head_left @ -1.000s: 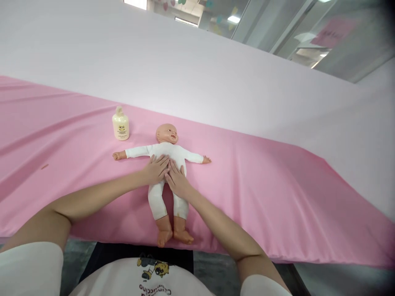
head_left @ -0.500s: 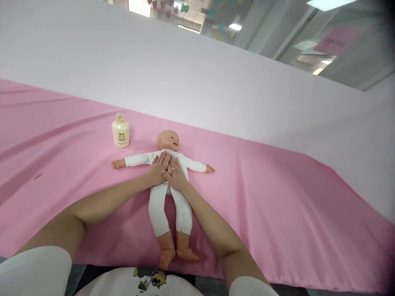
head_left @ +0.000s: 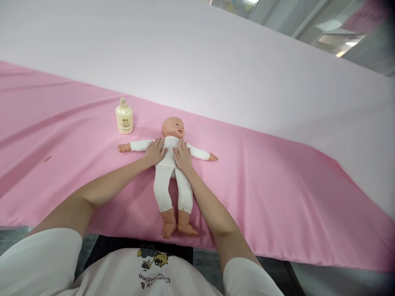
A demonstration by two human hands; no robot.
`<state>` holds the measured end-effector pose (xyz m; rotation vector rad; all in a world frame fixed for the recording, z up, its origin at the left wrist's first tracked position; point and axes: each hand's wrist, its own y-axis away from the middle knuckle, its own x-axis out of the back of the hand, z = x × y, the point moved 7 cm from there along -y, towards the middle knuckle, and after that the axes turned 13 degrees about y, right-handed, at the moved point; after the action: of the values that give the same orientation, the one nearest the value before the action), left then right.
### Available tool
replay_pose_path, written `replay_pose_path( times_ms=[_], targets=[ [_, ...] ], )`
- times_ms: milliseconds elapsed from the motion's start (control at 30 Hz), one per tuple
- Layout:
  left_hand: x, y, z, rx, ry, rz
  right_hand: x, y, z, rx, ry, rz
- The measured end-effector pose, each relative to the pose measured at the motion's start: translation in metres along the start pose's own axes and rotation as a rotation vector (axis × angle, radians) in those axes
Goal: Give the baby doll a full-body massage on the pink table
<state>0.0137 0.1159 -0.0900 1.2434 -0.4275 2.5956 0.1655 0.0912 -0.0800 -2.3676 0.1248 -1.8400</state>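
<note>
A baby doll (head_left: 166, 158) in a white suit lies on its back on the pink cloth (head_left: 277, 197), head away from me, arms spread and face turned to the right. My left hand (head_left: 156, 152) rests flat on the left side of its chest, near the shoulder, fingers stretched out. On the right side of the chest lies my right hand (head_left: 183, 156), also flat and open. The two hands are apart, with the white front of the suit showing between them. Neither hand grips anything.
A cream pump bottle (head_left: 124, 119) stands upright on the cloth, to the left of the doll's head. Farther left lies a small thin brown piece (head_left: 47, 158). Behind the cloth rises a white wall (head_left: 197, 61), with glass panes at the upper right.
My hands have moved apart from the middle of the doll's chest, one to each side. The camera view has tipped downward, showing more of the shirt.
</note>
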Motion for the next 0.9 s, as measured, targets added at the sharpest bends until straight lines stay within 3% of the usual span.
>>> replay_pose_path(
  times_ms=[133, 300, 367, 500, 733, 900],
  targets=[
    [-0.012, 0.030, 0.014, 0.010, 0.007, -0.030, -0.006, 0.012, 0.003, -0.134, 0.024, -0.002],
    [-0.017, 0.065, 0.059, -0.173, -0.082, -0.142, -0.011, 0.025, -0.001, -0.026, 0.055, -0.056],
    [-0.013, 0.063, 0.074, -0.199, -0.103, -0.186, -0.008, 0.022, 0.001, 0.025, -0.024, -0.111],
    [-0.004, 0.034, 0.089, -0.266, -0.070, -0.172, 0.004, -0.001, 0.007, 0.091, -0.244, -0.140],
    [-0.021, 0.000, 0.068, -0.314, -0.067, -0.148, -0.008, -0.026, 0.018, 0.202, -0.240, 0.011],
    [-0.005, -0.020, 0.019, -0.148, 0.022, -0.062, -0.018, -0.032, 0.046, 0.107, -0.195, -0.002]
  ],
)
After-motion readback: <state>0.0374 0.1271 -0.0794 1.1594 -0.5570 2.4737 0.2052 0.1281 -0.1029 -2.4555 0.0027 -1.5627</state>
